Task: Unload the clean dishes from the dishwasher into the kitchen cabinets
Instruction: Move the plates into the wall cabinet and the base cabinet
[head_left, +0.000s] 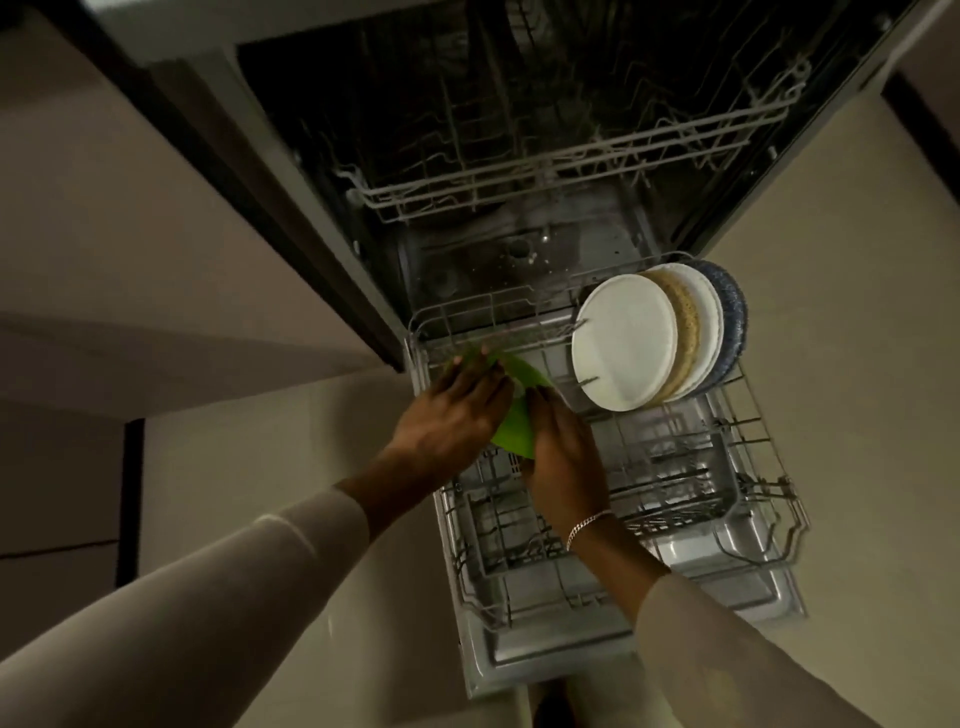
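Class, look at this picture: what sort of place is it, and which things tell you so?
Most likely a home kitchen: an open dishwasher, with plates standing in its pulled-out lower rack.

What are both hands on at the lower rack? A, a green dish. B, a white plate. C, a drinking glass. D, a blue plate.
A: the left hand and right hand are both on the green dish, while the plates stand untouched at the far end of the rack.
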